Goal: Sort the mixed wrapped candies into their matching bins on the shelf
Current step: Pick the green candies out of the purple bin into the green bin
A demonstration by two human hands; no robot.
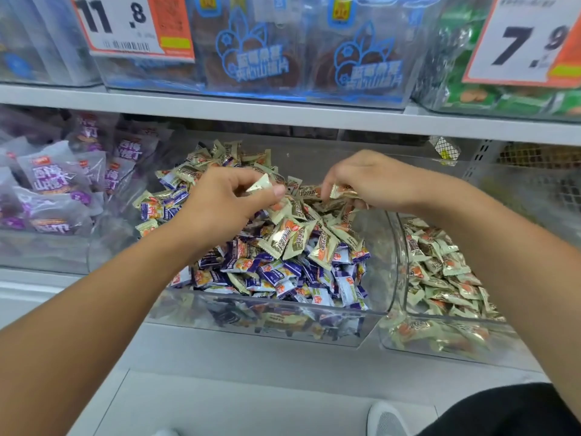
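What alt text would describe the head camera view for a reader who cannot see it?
Two bare hands reach into a clear middle bin heaped with mixed pale green and purple wrapped candies; the left hand pinches a pale green candy, and the right hand pinches another one. The right-hand bin holds only pale green candies.

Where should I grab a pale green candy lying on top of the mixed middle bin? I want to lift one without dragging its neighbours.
Pinch a crimped flat end of a pale green candy from above, where those ends stick up out of the heap. The left hand and right hand each hold theirs that way over the middle bin.
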